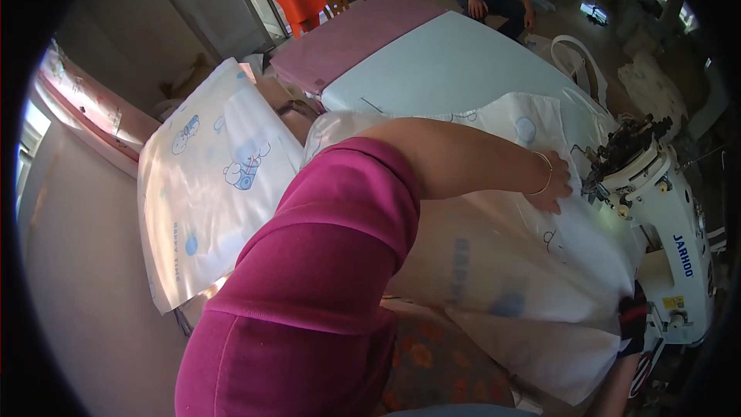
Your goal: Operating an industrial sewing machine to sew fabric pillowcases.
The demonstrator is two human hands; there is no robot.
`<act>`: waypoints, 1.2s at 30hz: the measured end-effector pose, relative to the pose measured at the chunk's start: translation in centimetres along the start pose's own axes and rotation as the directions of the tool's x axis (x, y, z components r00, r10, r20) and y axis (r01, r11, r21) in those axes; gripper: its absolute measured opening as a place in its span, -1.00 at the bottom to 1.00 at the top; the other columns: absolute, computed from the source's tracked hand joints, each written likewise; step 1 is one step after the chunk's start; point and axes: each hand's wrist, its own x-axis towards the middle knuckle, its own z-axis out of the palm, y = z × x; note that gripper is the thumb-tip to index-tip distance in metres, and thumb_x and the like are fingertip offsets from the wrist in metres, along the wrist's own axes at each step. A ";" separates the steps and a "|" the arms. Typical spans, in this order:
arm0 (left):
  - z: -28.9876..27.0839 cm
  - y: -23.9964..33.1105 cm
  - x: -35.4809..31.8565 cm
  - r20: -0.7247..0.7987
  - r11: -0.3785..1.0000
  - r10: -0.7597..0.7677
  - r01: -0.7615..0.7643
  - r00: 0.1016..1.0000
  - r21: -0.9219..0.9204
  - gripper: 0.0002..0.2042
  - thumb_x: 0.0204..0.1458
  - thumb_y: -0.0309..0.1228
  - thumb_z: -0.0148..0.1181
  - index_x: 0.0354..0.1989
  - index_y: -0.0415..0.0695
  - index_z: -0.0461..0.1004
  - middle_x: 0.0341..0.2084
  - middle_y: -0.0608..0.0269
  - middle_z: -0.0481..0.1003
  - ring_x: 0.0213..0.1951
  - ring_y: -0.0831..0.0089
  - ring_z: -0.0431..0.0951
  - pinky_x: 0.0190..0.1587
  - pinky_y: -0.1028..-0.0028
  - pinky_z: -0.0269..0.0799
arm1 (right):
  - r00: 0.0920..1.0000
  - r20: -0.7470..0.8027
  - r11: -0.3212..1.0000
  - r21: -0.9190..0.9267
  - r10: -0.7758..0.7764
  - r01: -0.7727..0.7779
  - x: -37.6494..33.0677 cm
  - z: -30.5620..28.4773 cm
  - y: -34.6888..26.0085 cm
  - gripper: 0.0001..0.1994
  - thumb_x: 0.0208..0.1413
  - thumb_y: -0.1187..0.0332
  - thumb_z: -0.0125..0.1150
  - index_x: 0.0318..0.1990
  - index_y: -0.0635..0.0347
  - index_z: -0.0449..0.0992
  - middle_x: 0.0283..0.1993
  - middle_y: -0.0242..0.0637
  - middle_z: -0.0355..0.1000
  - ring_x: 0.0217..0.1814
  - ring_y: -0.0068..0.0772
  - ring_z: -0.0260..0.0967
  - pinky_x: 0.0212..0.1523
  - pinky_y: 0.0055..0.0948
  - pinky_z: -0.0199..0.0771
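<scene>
At three o'clock, the left hand is rested on the white sheet, near the sewing machine; whether any fabric is pinched by its fingers cannot be told. A bracelet is worn at its wrist, and the arm is covered by a magenta sleeve toward seven o'clock. The right forearm is seen between four and five o'clock; its hand is hidden, so its state cannot be told. The sheet is spread from the centre to four o'clock. A printed panel is draped at nine o'clock. At one o'clock, a pale blue table is seen.
</scene>
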 end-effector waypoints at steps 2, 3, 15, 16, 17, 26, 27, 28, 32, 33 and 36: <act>0.6 2.1 -1.3 -0.067 0.999 0.035 -0.034 0.997 0.019 -0.46 0.11 0.02 -0.12 0.15 -0.07 0.29 0.09 0.08 0.31 0.18 0.16 0.23 0.21 -0.03 0.01 | 1.000 0.003 0.987 -0.157 -0.027 0.028 3.2 -1.8 0.8 -0.52 0.01 0.43 -0.04 0.16 0.29 0.28 -0.04 -0.09 0.41 -0.11 -0.21 0.38 -0.10 -0.38 0.39; 2.7 3.2 -1.6 -0.220 0.997 -0.068 0.057 0.973 -0.056 -0.43 0.10 0.05 -0.13 0.20 -0.04 0.23 0.16 0.06 0.22 0.23 0.15 0.15 0.24 -0.06 -0.06 | 0.998 0.026 0.950 -0.307 -0.058 0.063 5.0 -2.2 1.2 -0.51 -0.01 0.44 -0.02 0.16 0.29 0.27 -0.02 -0.06 0.40 -0.08 -0.17 0.38 -0.07 -0.34 0.39; 3.2 5.9 -2.5 -0.263 0.938 -0.300 0.234 0.917 -0.256 -0.34 0.07 0.09 -0.14 0.30 -0.01 0.10 0.31 0.03 -0.01 0.35 0.10 -0.10 0.28 -0.14 -0.28 | 0.846 0.209 0.540 -0.689 -0.490 0.483 3.6 1.2 -17.1 -0.53 -0.13 0.47 0.15 0.05 0.21 0.38 0.09 -0.06 0.33 0.18 -0.04 0.23 0.18 -0.21 0.23; 2.8 6.3 -2.5 -0.257 0.933 -0.325 0.263 0.910 -0.247 -0.34 0.07 0.08 -0.15 0.30 -0.02 0.09 0.30 0.02 0.00 0.35 0.10 -0.10 0.29 -0.13 -0.28 | 0.844 0.282 0.586 -0.619 -0.455 0.523 3.1 2.6 -19.7 -0.54 -0.12 0.46 0.15 0.05 0.21 0.38 0.08 -0.06 0.34 0.17 -0.04 0.24 0.18 -0.21 0.23; 2.5 6.8 -2.6 -0.261 0.933 -0.326 0.263 0.909 -0.248 -0.34 0.07 0.08 -0.15 0.30 -0.02 0.09 0.30 0.02 0.00 0.35 0.10 -0.10 0.29 -0.13 -0.28 | 0.830 0.359 0.628 -0.543 -0.427 0.558 3.0 3.8 -21.2 -0.54 -0.11 0.45 0.15 0.05 0.20 0.38 0.07 -0.06 0.34 0.16 -0.04 0.25 0.18 -0.20 0.23; 3.0 6.0 -2.3 -0.298 0.908 -0.384 0.297 0.874 -0.296 -0.44 0.08 0.00 -0.13 0.23 0.00 0.23 0.26 0.06 0.10 0.30 0.16 0.03 0.24 -0.11 -0.14 | 0.882 0.268 0.652 -0.597 -0.387 0.467 5.6 12.5 -15.7 -0.50 -0.08 0.38 0.08 0.11 0.23 0.35 0.23 -0.01 0.19 0.25 0.00 0.15 0.24 -0.18 0.16; 1.8 5.5 -1.4 -0.206 0.928 -0.296 0.230 0.933 -0.293 -0.46 0.08 -0.01 -0.12 0.21 0.03 0.25 0.25 0.10 0.13 0.28 0.19 0.06 0.24 -0.10 -0.11 | 0.896 0.232 0.641 -0.632 -0.380 0.436 4.8 12.1 -15.0 -0.49 -0.08 0.38 0.08 0.13 0.23 0.34 0.25 -0.01 0.16 0.26 0.02 0.14 0.25 -0.18 0.15; 1.2 4.6 -1.4 -0.105 0.937 -0.231 0.192 0.967 -0.291 -0.48 0.08 -0.01 -0.12 0.20 0.05 0.28 0.24 0.13 0.15 0.27 0.23 0.09 0.23 -0.08 -0.08 | 0.896 0.235 0.640 -0.633 -0.378 0.436 4.7 12.2 -14.8 -0.49 -0.08 0.38 0.08 0.13 0.23 0.34 0.25 -0.01 0.16 0.26 0.02 0.14 0.25 -0.18 0.15; 2.6 3.2 -1.0 -0.210 0.977 -0.061 0.016 0.976 -0.211 -0.48 0.10 -0.02 -0.13 0.22 0.08 0.24 0.26 0.16 0.11 0.30 0.23 0.04 0.25 -0.07 -0.12 | 0.875 0.232 0.662 -0.580 -0.424 0.475 4.3 11.8 -13.9 -0.49 -0.08 0.42 0.09 0.13 0.22 0.33 0.27 -0.03 0.14 0.27 0.01 0.12 0.27 -0.19 0.13; 3.0 3.7 -0.7 -0.240 0.978 -0.116 0.068 0.964 -0.197 -0.48 0.11 -0.03 -0.15 0.24 0.08 0.20 0.28 0.17 0.08 0.32 0.22 0.01 0.26 -0.08 -0.14 | 0.884 0.231 0.696 -0.549 -0.406 0.463 3.9 11.3 -13.0 -0.49 -0.09 0.43 0.11 0.13 0.22 0.33 0.27 -0.04 0.14 0.26 0.00 0.13 0.27 -0.20 0.13; 2.5 4.5 -2.9 -0.202 0.959 -0.254 0.219 0.946 -0.181 -0.47 0.15 -0.04 -0.19 0.29 0.09 0.11 0.32 0.18 0.00 0.36 0.21 -0.09 0.29 -0.09 -0.23 | 0.803 0.277 0.694 -0.403 -0.529 0.596 4.9 10.4 -14.2 -0.49 -0.16 0.52 0.20 0.07 0.16 0.37 0.23 -0.08 0.21 0.25 -0.02 0.16 0.23 -0.23 0.19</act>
